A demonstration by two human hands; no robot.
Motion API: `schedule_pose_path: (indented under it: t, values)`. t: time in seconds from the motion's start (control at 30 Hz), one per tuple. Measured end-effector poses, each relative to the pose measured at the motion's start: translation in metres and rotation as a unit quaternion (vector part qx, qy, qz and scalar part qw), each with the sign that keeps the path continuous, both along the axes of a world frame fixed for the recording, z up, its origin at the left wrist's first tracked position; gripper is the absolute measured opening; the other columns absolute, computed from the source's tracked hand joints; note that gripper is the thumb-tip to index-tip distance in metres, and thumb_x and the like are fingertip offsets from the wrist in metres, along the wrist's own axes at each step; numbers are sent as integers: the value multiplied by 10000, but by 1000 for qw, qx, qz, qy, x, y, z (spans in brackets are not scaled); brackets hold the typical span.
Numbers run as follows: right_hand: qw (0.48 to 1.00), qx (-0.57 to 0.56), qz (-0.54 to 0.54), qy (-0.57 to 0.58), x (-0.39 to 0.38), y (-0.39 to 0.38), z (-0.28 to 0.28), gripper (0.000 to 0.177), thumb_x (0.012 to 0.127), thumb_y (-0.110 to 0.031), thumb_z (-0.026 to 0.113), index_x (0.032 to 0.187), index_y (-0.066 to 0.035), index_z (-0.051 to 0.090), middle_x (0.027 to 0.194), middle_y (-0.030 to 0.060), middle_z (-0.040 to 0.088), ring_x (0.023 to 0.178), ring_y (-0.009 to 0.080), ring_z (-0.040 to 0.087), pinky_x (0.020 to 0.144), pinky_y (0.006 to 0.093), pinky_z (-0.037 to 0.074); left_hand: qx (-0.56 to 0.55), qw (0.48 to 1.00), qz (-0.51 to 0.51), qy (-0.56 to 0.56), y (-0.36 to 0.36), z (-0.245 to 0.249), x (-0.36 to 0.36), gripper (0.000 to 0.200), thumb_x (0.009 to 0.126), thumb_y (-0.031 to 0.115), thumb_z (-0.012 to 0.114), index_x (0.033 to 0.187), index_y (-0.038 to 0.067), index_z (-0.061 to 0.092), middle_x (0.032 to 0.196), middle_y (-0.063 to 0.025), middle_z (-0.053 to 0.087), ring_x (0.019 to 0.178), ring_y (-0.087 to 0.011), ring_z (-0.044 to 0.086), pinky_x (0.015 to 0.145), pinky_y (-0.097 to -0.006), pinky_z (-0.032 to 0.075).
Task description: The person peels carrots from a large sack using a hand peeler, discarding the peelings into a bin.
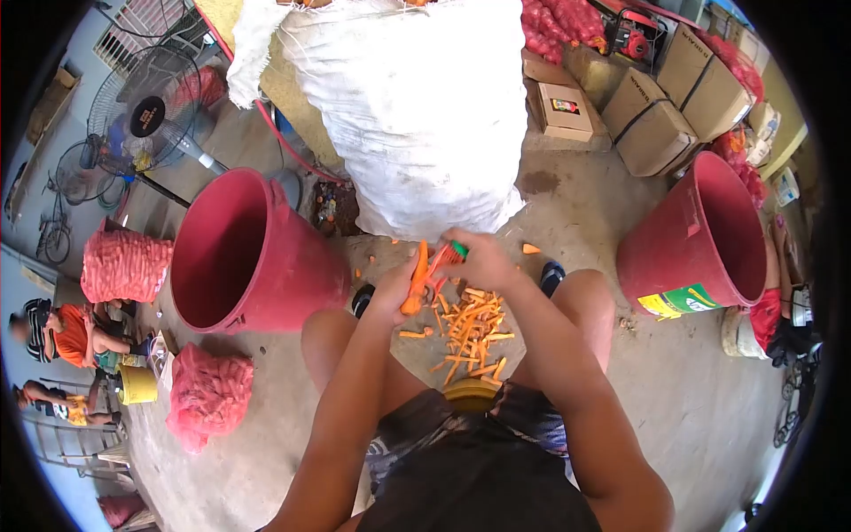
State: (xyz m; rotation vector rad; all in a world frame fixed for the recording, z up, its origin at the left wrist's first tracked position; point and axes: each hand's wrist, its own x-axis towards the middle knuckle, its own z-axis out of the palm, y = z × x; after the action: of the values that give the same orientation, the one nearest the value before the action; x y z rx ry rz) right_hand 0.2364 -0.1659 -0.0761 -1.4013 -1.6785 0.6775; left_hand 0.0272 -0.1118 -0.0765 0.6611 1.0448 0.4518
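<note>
My left hand (395, 287) is closed around an orange carrot (416, 282), which points up and away from me. Close beside it, my right hand (483, 259) grips a red hand tool with a green end (454, 252), its working end near the carrot and partly hidden by my fingers. Below both hands, between my legs, lies a heap of orange carrot strips (474, 330). A few loose carrot bits (530, 249) are scattered on the floor around it.
A large white sack (408, 115) stands in front of me. Tall red bins flank me, one left (301, 257) and one right (647, 239). Pink mesh sacks (208, 390) and a fan (146, 115) are on the left. Cardboard boxes (651, 124) stand back right. People (73, 335) sit far left.
</note>
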Motion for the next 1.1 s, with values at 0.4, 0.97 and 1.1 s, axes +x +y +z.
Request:
schedule_pose_path:
  t: [0.4, 0.97, 1.1]
  values:
    - [995, -102, 11, 10, -9, -10, 19, 549, 755, -237, 947, 1183, -74, 643, 1068, 123, 738, 973, 244, 701, 915, 369, 551, 14, 1000, -13, -20, -1, 11, 0, 519, 1106, 573, 437, 1327, 135, 609, 863, -42, 623, 661, -123, 588, 526, -292, 481]
    - [968, -122, -218, -17, 47, 28, 5, 549, 777, -340, 912, 1202, -106, 656, 938, 175, 743, 874, 369, 727, 794, 438, 571, -8, 992, -117, 51, 5, -6, -12, 484, 1075, 586, 511, 1171, 134, 654, 846, -46, 634, 611, -144, 563, 510, -311, 483]
    - [982, -159, -106, 5, 12, 6, 31, 611, 728, -374, 936, 1205, -102, 668, 960, 171, 752, 903, 362, 734, 818, 442, 575, -10, 1000, -2, -16, 14, -24, -7, 456, 1088, 550, 515, 1178, 122, 643, 840, -49, 628, 592, -149, 560, 488, -310, 465]
